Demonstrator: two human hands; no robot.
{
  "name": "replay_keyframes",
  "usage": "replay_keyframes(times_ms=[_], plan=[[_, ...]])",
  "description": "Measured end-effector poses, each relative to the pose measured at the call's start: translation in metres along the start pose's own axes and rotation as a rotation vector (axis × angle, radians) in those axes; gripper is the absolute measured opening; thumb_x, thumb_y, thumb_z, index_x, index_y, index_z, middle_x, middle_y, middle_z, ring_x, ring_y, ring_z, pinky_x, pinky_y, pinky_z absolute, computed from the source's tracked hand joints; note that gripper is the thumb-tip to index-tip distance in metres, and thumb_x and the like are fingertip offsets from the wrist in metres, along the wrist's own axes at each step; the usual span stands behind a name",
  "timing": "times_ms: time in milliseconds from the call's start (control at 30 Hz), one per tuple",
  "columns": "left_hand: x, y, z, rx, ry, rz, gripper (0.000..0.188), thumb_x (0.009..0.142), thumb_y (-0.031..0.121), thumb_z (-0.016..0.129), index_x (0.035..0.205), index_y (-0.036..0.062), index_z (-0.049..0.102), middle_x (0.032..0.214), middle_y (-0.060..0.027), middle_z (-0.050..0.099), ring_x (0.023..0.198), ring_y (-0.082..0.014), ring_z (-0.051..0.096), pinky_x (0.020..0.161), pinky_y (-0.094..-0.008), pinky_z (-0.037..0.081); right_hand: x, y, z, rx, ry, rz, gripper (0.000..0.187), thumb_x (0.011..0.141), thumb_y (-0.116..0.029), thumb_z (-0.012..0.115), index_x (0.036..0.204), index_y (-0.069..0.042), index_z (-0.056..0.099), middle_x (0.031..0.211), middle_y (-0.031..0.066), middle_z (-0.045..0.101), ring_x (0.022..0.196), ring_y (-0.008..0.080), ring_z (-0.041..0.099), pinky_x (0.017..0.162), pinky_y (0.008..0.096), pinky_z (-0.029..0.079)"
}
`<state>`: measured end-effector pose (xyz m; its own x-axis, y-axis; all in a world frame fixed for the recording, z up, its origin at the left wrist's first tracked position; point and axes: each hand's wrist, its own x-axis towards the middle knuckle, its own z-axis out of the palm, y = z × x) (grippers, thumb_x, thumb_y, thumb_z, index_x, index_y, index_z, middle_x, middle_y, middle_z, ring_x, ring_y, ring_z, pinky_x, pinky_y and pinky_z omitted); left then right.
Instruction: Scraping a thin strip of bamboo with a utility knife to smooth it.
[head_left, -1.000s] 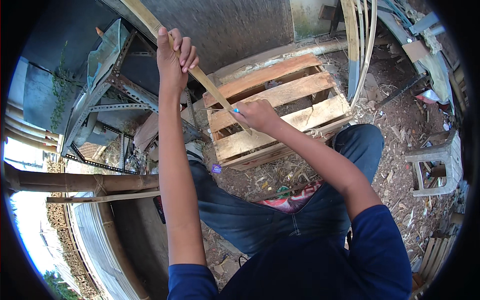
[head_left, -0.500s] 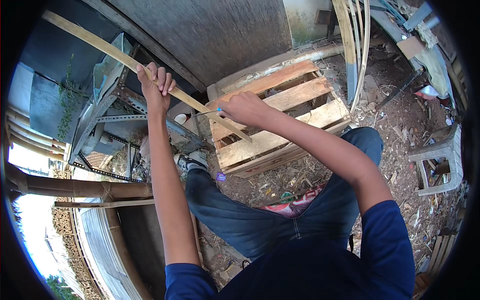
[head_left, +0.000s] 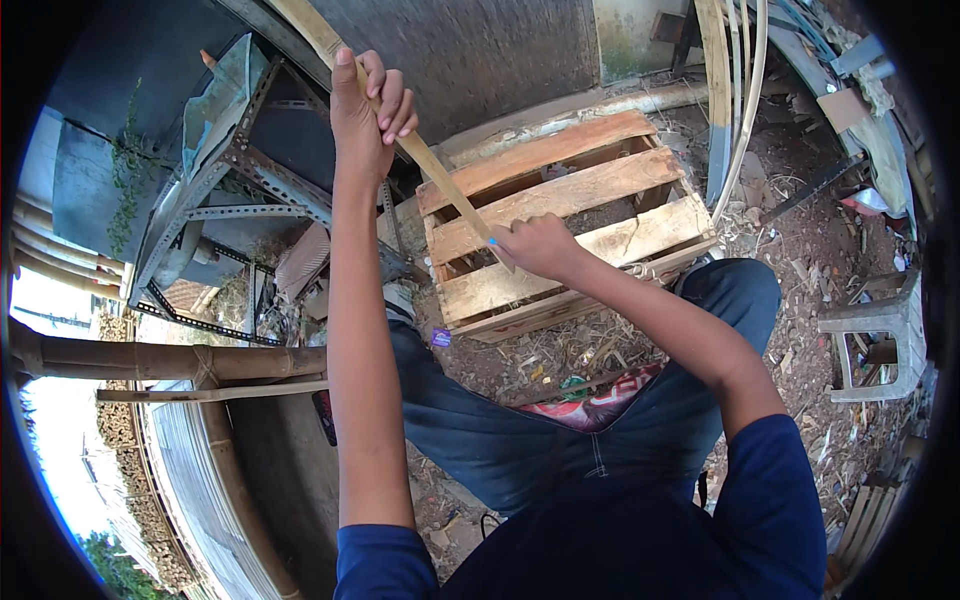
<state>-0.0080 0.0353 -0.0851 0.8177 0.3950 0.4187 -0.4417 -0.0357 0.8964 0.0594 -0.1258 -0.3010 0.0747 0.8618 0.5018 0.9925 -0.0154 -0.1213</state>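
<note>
My left hand (head_left: 365, 115) is closed around a long, flat bamboo strip (head_left: 443, 178), which slants down from the upper left. The strip's lower end rests against the slats of a low wooden pallet (head_left: 570, 193). My right hand (head_left: 540, 246) is closed beside that lower end, gripping a knife (head_left: 492, 242). Only a small blue bit of the knife shows clearly at my fingers; its blade is hard to make out against the strip.
Left of the pallet stands a perforated metal frame (head_left: 250, 212). Bamboo strips (head_left: 718, 110) lean at the upper right. A pale plastic stool (head_left: 880, 335) is at the right. A thick bamboo pole (head_left: 170, 362) crosses the left side. Shavings and litter cover the ground.
My left hand has moved right and up, with the bamboo strip now tilted more steeply. My right hand with the knife has slid right and down toward the strip's lower end.
</note>
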Motion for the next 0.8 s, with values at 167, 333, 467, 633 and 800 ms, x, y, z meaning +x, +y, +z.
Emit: replay_keyframes(times_ms=[167, 333, 467, 633, 800], plan=[[0.014, -0.009, 0.010, 0.020, -0.048, -0.016, 0.056, 0.094, 0.064, 0.042, 0.068, 0.0145, 0.033, 0.047, 0.0044, 0.024, 0.036, -0.0054, 0.022, 0.038, -0.0197, 0.025, 0.056, -0.004, -0.050, 0.010, 0.303, 0.069, 0.027, 0.090, -0.035, 0.060, 0.078, -0.011, 0.057, 0.054, 0.0069, 0.059, 0.047, 0.0244, 0.063, 0.039, 0.0359, 0.046], [0.018, -0.010, 0.003, 0.057, -0.042, -0.004, 0.057, 0.093, 0.065, 0.042, 0.067, 0.0149, 0.033, 0.047, 0.0047, 0.025, 0.036, -0.0049, 0.022, 0.038, -0.0197, 0.026, -0.018, -0.001, 0.034, -0.009, 0.023, 0.086, 0.027, 0.089, -0.036, 0.060, 0.080, -0.011, 0.059, 0.050, 0.0063, 0.057, 0.048, 0.0260, 0.063, 0.041, 0.0395, 0.047], [0.013, -0.012, 0.005, 0.026, -0.045, -0.018, 0.057, 0.093, 0.066, 0.042, 0.067, 0.0150, 0.033, 0.046, 0.0048, 0.025, 0.036, -0.0050, 0.022, 0.039, -0.0197, 0.026, -0.015, 0.003, 0.028, -0.014, 0.035, 0.082, 0.025, 0.089, -0.035, 0.060, 0.082, -0.011, 0.060, 0.051, 0.0054, 0.057, 0.044, 0.0238, 0.060, 0.039, 0.0375, 0.045], [0.010, -0.006, -0.008, 0.004, -0.030, -0.025, 0.056, 0.093, 0.064, 0.042, 0.068, 0.0150, 0.033, 0.047, 0.0046, 0.025, 0.037, -0.0049, 0.022, 0.039, -0.0196, 0.025, 0.069, -0.009, -0.061, 0.051, 0.253, 0.102, 0.027, 0.088, -0.036, 0.061, 0.079, -0.012, 0.054, 0.050, 0.0059, 0.056, 0.045, 0.0266, 0.060, 0.041, 0.0381, 0.046], [0.016, -0.010, -0.002, 0.016, -0.016, -0.033, 0.055, 0.094, 0.063, 0.042, 0.069, 0.0148, 0.033, 0.048, 0.0046, 0.025, 0.037, -0.0046, 0.023, 0.041, -0.0194, 0.026, 0.047, 0.006, -0.044, 0.177, 0.235, 0.188, 0.030, 0.090, -0.039, 0.059, 0.079, -0.012, 0.057, 0.052, 0.0081, 0.057, 0.050, 0.0292, 0.062, 0.043, 0.0404, 0.047]])
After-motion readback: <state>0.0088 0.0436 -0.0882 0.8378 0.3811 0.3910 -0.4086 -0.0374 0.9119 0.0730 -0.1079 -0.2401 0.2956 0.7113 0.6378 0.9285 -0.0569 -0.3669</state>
